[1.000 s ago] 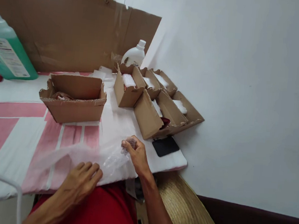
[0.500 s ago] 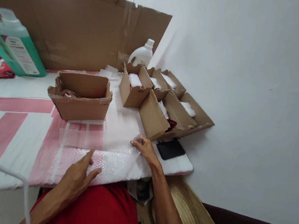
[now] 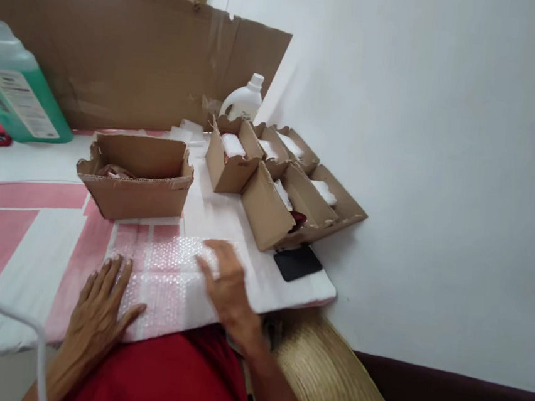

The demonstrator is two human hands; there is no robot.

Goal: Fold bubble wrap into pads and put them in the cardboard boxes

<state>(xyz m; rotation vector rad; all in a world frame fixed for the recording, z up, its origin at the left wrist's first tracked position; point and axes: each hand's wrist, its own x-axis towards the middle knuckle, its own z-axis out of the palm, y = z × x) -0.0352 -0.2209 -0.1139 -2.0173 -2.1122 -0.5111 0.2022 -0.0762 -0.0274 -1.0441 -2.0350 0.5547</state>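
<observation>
A clear sheet of bubble wrap [image 3: 165,279] lies flat on the cloth at the table's near edge, with a crease running across it. My left hand [image 3: 101,307] rests on its left end, palm down and fingers spread. Over the right end is my right hand [image 3: 224,281], a little blurred, its fingers stretched out and apart on or just above the wrap. Behind the wrap stands a cardboard box [image 3: 142,198] holding a brownish thing I cannot make out.
Cardboard compartments [image 3: 266,216] with white packets stand at the right, a black phone [image 3: 297,263] before them. Farther back are a green liquid bottle [image 3: 34,99], a white jug [image 3: 243,100] and an upright cardboard sheet [image 3: 134,55]. A white cable [image 3: 15,315] crosses the near left.
My right hand has let go of the wrap's right corner and moved left onto the sheet. My left hand has shifted left and now lies flatter. The wrap lies smoother.
</observation>
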